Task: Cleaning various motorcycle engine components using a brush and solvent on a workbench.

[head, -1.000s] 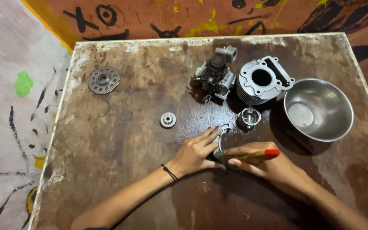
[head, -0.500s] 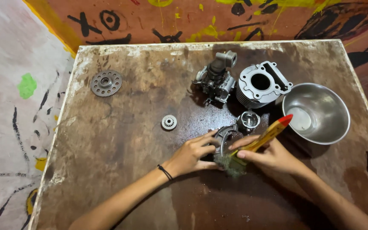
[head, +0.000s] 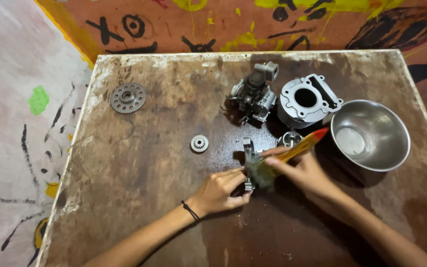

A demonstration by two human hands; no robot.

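Two bare hands work over a stained brown worktop (head: 124,188): the left hand (head: 219,190), a dark band at its wrist, is clenched around the lower end of a small metal part (head: 248,163) standing on edge, while the right hand (head: 300,170) grasps a paintbrush (head: 302,146) with a yellow, red-tipped handle. Since a second ago the handle has swung from lying flat toward three o'clock up to about two o'clock, and the bristles now press against the metal part, which suggests brushing is under way. Just beyond the hands sits a small round piston (head: 290,138); at nine o'clock lies a small gear (head: 199,143). Farther back stand a carburettor (head: 253,96) and a finned engine cylinder (head: 307,101). At three o'clock a steel bowl (head: 391,148) holds a little clear liquid, as far as can be told. A larger toothed disc (head: 128,98) lies at the far left.
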